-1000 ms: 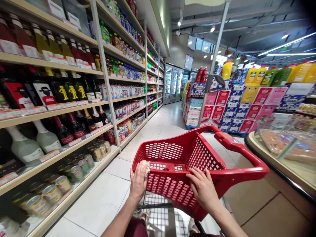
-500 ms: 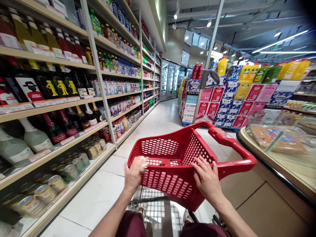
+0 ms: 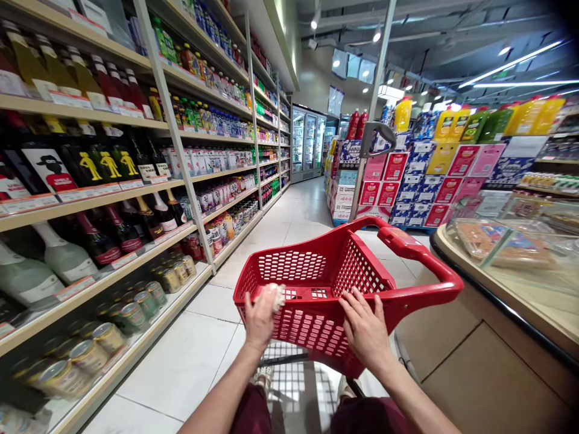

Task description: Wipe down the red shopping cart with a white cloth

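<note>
A red plastic shopping cart (image 3: 312,331) with perforated walls stands sideways in front of me, its handle to the right. My left hand (image 3: 259,316) is closed around a crumpled whitish cloth (image 3: 278,296), at the near rim toward the basket's left end. Part of the cloth is hidden by the fingers. Farther right on the same rim lies my right hand (image 3: 366,331), fingers stretched out over the edge and thumb apart. Through the holes the basket's floor shows.
Shelves of bottles and cans (image 3: 104,343) line the left side. On the right is a rounded counter (image 3: 479,337) with packaged food under glass. Stacked drink boxes (image 3: 420,181) and a metal pole (image 3: 368,144) stand ahead. A tiled aisle (image 3: 289,211) leads to glass-door fridges (image 3: 310,141).
My left hand has slid right along the near rim with the cloth. My right hand stays on the rim, slightly farther left in view. The camera view has shifted a little.
</note>
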`<state>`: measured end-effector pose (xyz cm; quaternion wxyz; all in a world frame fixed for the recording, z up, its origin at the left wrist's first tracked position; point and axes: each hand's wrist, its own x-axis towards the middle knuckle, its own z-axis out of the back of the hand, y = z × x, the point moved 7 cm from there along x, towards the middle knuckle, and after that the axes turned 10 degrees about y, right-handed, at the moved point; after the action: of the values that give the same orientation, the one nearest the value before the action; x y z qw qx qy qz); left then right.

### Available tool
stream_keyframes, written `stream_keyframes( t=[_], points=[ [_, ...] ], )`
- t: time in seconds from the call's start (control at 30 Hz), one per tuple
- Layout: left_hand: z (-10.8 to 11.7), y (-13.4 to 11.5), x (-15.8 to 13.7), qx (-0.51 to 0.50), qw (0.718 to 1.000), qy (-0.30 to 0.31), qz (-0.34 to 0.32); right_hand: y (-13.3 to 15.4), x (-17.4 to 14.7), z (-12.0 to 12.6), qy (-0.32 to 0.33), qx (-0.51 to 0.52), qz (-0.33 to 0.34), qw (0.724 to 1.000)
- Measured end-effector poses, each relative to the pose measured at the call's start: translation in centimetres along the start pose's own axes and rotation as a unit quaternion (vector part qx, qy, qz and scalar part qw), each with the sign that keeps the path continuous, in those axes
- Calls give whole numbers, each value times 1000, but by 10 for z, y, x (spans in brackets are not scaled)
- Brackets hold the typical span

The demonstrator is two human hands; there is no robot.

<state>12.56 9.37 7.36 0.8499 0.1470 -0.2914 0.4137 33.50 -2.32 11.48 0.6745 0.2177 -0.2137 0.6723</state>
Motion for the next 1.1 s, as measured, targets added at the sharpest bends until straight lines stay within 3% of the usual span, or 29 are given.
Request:
stream_keyframes(
  t=[0.1, 0.23, 0.27, 0.43, 0.6, 0.77, 0.93, 1.1],
  points=[
    [-1, -6, 0, -20, 999, 10, -46, 3, -1, -1, 18, 1, 11, 1000],
    [5, 31, -8, 11, 994, -24, 105, -4, -4, 4, 4, 3, -11, 1000],
    [4, 32, -8, 12, 993, -22, 112, -3, -4, 4, 0, 5, -12, 1000],
    [-5, 2, -2, -18, 999, 30, -21, 8, 0, 2, 2, 29, 7, 1000],
    [2, 19, -3, 16, 996, -10, 87, -2, -2, 2, -6, 32, -19, 999],
    [-5, -24, 7, -16, 998, 30, -55, -2, -4, 2, -10, 37, -2, 999],
    [3, -18, 8, 22, 1000, 5, 22, -7, -4, 6, -17, 12, -15, 1000],
    [-2, -37, 9, 2, 996, 28, -81, 2, 0, 7, -16, 2, 14, 1000]
  ],
)
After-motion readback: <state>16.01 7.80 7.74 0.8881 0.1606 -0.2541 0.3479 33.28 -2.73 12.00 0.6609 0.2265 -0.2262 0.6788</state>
